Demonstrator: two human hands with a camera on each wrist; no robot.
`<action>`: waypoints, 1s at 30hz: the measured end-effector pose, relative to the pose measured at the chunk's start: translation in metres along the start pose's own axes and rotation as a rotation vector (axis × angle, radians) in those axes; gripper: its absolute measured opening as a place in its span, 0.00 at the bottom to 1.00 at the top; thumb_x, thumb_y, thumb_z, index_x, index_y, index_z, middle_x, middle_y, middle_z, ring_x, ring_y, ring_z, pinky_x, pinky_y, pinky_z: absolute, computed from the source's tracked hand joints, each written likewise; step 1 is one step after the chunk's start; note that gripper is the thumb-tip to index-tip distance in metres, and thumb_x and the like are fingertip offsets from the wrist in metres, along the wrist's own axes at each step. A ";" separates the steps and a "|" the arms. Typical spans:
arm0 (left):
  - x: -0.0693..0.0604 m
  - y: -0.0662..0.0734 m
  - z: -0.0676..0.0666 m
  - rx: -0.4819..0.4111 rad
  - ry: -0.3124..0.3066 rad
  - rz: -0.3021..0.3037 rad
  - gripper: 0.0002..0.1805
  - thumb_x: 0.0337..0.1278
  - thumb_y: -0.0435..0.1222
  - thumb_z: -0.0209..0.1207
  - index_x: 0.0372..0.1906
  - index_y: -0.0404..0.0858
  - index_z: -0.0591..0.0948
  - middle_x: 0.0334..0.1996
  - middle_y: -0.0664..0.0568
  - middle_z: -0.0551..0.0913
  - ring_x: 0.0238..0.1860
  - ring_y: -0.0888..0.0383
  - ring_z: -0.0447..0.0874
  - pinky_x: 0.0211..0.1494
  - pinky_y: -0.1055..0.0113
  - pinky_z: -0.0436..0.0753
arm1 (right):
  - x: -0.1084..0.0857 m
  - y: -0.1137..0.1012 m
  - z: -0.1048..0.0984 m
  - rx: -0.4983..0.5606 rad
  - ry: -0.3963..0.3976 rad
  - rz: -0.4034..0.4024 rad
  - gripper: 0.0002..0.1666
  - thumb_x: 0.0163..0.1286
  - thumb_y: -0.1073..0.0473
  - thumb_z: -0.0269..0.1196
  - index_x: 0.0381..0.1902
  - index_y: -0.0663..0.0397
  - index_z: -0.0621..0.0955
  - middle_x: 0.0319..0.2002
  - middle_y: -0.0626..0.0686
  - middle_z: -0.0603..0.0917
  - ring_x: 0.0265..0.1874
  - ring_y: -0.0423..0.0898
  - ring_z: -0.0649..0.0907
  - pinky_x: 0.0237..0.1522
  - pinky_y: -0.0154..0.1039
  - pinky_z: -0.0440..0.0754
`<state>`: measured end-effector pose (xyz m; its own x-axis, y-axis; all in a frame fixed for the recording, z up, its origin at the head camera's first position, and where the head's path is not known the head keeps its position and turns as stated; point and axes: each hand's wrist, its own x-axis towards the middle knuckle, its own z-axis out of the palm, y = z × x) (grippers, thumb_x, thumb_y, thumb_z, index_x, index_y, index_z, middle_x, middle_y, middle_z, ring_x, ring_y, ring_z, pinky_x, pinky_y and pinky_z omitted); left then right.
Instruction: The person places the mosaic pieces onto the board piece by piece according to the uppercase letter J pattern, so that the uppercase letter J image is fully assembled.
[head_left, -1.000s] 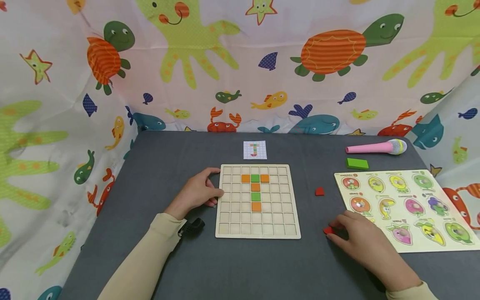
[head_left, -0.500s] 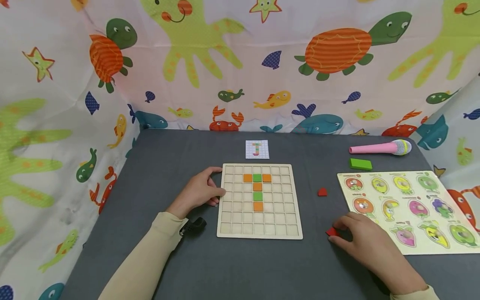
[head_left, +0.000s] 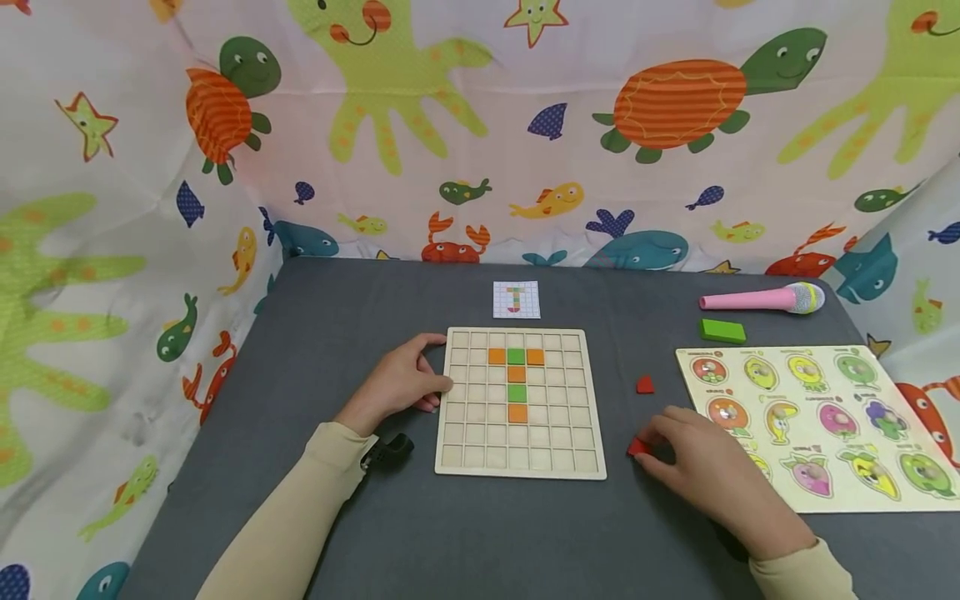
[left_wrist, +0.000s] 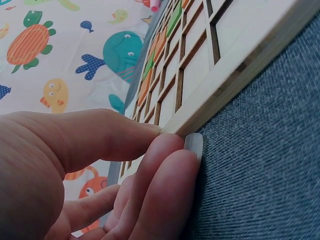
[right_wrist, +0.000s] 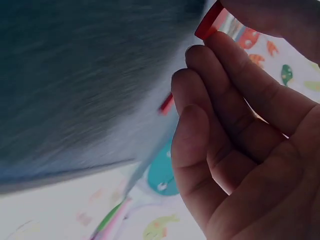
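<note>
A wooden grid board (head_left: 465,437) lies on the table, with several orange and green square tiles (head_left: 517,374) set in its cells in a T-like column. My left hand (head_left: 392,382) holds the board's left edge; in the left wrist view, thumb (left_wrist: 110,134) and fingertips meet at the rim. To the right of the board, my right hand (head_left: 705,467) pinches a small red tile (head_left: 637,447) between thumb and index finger. In the right wrist view this red tile (right_wrist: 210,20) shows edge-on at the fingertips. Another red tile (head_left: 645,385) lies on the table beyond that hand.
A small card (head_left: 516,300) with a coloured J pattern lies behind the board. At the right are a fruit puzzle board (head_left: 795,433), a green block (head_left: 722,332) and a pink toy microphone (head_left: 757,299). A patterned cloth (head_left: 420,125) hangs around the grey table (head_left: 360,292).
My right hand has moved left, away from the puzzle board, carrying the red tile in its pinch. The left hand stays at the board's edge. The head view has shifted slightly.
</note>
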<state>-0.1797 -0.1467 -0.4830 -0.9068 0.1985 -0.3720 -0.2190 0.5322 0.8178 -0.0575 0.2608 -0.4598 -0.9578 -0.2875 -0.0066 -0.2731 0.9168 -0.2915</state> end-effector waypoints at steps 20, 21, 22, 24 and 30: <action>0.001 -0.001 0.000 0.006 0.007 -0.005 0.44 0.60 0.36 0.75 0.80 0.51 0.70 0.37 0.43 0.84 0.25 0.52 0.91 0.31 0.60 0.93 | 0.082 -0.091 0.020 0.099 -0.028 -0.314 0.08 0.64 0.54 0.80 0.36 0.42 0.90 0.36 0.41 0.84 0.36 0.37 0.79 0.39 0.34 0.84; 0.001 -0.001 0.000 0.007 0.007 -0.006 0.44 0.59 0.36 0.75 0.80 0.51 0.70 0.37 0.43 0.84 0.25 0.52 0.91 0.31 0.60 0.93 | 0.083 -0.092 0.022 0.101 -0.027 -0.321 0.08 0.63 0.54 0.80 0.35 0.42 0.89 0.35 0.40 0.84 0.36 0.36 0.78 0.38 0.33 0.83; 0.001 -0.001 0.000 0.009 0.007 -0.006 0.44 0.59 0.36 0.75 0.80 0.51 0.70 0.37 0.43 0.84 0.26 0.52 0.91 0.31 0.60 0.93 | 0.083 -0.093 0.023 0.103 -0.024 -0.329 0.08 0.63 0.55 0.80 0.35 0.41 0.89 0.34 0.40 0.84 0.35 0.36 0.78 0.37 0.33 0.82; 0.002 0.000 0.000 0.007 0.004 -0.005 0.43 0.59 0.36 0.75 0.80 0.51 0.70 0.37 0.43 0.84 0.26 0.51 0.91 0.31 0.60 0.93 | 0.083 -0.094 0.025 0.107 -0.021 -0.343 0.07 0.63 0.56 0.80 0.34 0.40 0.89 0.34 0.40 0.83 0.35 0.35 0.78 0.36 0.32 0.81; 0.001 0.000 0.000 0.006 0.004 -0.012 0.44 0.60 0.35 0.74 0.80 0.50 0.70 0.36 0.42 0.84 0.25 0.51 0.91 0.31 0.60 0.93 | 0.084 -0.097 0.030 0.111 -0.003 -0.375 0.07 0.62 0.58 0.79 0.32 0.40 0.89 0.32 0.41 0.83 0.33 0.36 0.78 0.36 0.33 0.82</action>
<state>-0.1808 -0.1466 -0.4837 -0.9057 0.1887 -0.3796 -0.2276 0.5392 0.8108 -0.1084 0.1395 -0.4611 -0.7932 -0.5975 0.1173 -0.5924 0.7127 -0.3756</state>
